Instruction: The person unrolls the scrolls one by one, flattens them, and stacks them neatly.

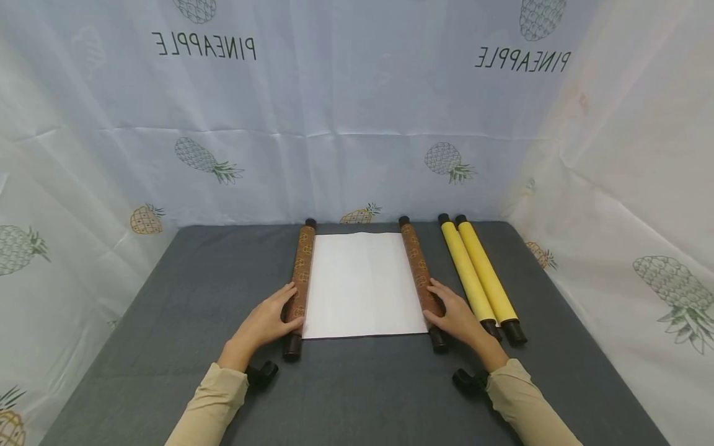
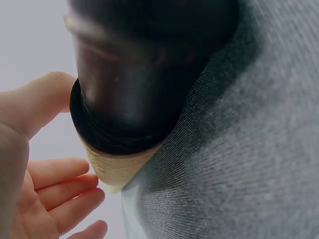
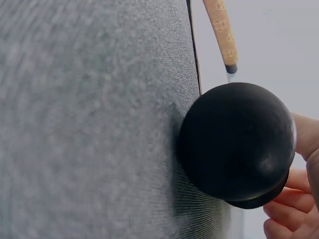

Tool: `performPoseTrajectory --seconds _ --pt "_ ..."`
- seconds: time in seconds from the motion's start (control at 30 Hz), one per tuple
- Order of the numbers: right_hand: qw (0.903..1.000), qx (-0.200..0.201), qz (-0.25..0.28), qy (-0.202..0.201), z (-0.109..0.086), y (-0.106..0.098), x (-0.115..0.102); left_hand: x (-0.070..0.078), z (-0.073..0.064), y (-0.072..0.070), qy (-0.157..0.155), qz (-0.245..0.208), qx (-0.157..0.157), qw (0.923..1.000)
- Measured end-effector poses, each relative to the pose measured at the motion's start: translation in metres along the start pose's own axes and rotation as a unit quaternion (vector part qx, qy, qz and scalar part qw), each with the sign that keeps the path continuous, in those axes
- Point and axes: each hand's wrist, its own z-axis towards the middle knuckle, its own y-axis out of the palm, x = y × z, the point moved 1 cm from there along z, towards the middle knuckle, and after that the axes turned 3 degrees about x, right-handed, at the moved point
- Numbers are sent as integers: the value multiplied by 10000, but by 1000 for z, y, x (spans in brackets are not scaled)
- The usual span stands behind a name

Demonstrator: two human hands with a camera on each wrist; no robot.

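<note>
A scroll lies partly unrolled on the dark grey table, its blank white sheet point(image 1: 362, 285) between two brown patterned rolls with dark end knobs. My left hand point(image 1: 268, 317) holds the near part of the left roll point(image 1: 302, 266), thumb across it and fingers along its outer side. Likewise my right hand point(image 1: 456, 317) holds the right roll point(image 1: 415, 254) near its lower end, thumb over the inner edge. The left wrist view shows the dark knob point(image 2: 134, 94) close up, thumb and fingers on either side. A round black knob point(image 3: 234, 142) partly hides the right hand's fingers point(image 3: 289, 206).
Two yellow rolled scrolls point(image 1: 468, 269) with black ends lie side by side just right of my right hand. Grey cloth point(image 1: 357, 396) covers the table. Pineapple-print curtains point(image 1: 334, 93) hang behind and at both sides. Black wrist-worn devices point(image 1: 262, 374) stick out below the sleeves.
</note>
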Motion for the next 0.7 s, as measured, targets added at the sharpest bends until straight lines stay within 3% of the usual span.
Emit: performPoseTrajectory --seconds 0.33,0.7 --pt "9997 167 -43 -188 -2 -1 -1 -1 0 -1 -5 -95 -66 9999" --pt "9999 75 99 -110 -3 -1 2 -3 -1 -4 -50 -370 -247 9990"
